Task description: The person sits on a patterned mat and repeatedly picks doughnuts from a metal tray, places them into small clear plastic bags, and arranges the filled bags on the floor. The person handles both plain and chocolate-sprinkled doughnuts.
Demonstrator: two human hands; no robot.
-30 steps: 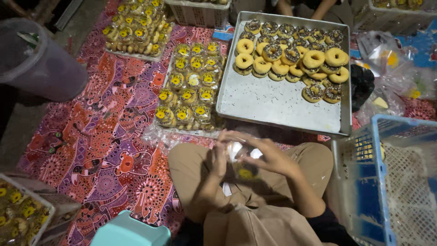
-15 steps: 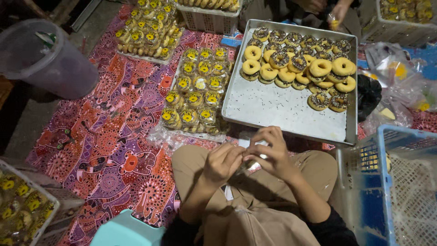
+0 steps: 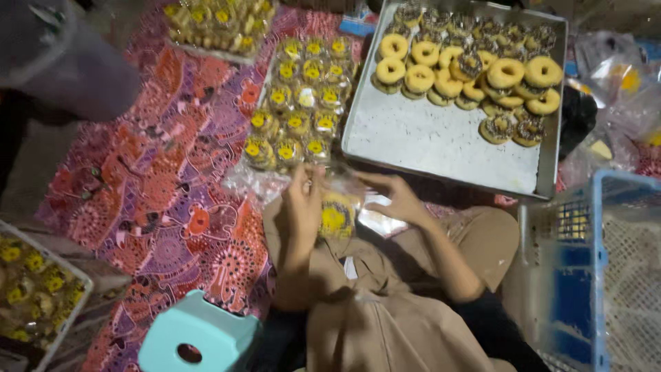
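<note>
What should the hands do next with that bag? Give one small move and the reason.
Probably set the bag down beside the wrapped pile on the mat. The left hand grips it, the right hand touches its edge, and it seems to hold one donut already. The bagged ones lie just ahead, within reach; loose donuts wait on the tray.

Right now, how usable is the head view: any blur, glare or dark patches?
Head view: the left hand and right hand are motion-smeared around the clear packet they hold; the metal tray is bright but not blown out; the lower lap and left edge fall into shadow; doughnuts stay fairly sharp.
</note>
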